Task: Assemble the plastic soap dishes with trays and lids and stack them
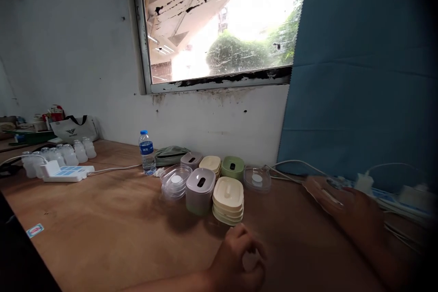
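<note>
While near cream stack (228,198), left hand (236,255) curved.

Square-shouldered containers and lids cluster at the center of the frame on a brown tabletop (112,223). In front, a cream stack (228,203) stands upright, its layered rims topped by a raised ridge. Beside it, to its left, sits a lilac container (198,196), a dark slot in its top. Behind are a green container (232,169), also slotted, a second cream stack (210,164) and another lilac container (190,159). Clear lids (174,183) lie piled at the left edge, while more clear plastic (257,179), marked with a white disc, flanks the group's right.
</note>
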Tool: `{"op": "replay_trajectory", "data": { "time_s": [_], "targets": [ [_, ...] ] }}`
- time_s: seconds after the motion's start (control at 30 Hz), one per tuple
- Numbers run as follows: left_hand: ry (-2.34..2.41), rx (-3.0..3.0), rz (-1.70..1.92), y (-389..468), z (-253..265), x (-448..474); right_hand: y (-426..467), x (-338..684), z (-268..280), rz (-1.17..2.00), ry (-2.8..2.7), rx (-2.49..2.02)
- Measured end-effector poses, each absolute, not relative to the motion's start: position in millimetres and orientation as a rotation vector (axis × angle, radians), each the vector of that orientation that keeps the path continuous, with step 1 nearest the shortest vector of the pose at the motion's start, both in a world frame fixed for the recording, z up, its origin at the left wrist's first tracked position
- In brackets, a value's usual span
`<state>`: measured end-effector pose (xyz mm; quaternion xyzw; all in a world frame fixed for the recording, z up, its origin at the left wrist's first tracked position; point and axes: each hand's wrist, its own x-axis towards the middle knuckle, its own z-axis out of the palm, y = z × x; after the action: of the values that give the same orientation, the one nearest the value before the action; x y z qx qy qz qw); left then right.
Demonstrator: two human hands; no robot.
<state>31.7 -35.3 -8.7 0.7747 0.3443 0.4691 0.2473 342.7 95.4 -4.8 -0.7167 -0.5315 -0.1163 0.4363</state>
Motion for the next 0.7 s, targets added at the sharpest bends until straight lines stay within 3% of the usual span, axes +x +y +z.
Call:
{"op": "replay_trajectory", "data": {
  "time_s": [0.3,0.47,0.7],
  "targets": [
    [0.803,1.366,1.305,-28.9,-7.8,30.0,-0.3,285.3,-12.0,0.075,-1.431,-1.320],
    [0.638,1.655,1.123,-35.6,-6.5,20.1,-50.7,267.7,-22.6,0.125,-1.997,-1.082],
    [0.675,1.833,0.978,-26.8,-17.6,20.6,-58.8,259.6,-20.3,0.238,-2.171,-1.020]
  ]
}}
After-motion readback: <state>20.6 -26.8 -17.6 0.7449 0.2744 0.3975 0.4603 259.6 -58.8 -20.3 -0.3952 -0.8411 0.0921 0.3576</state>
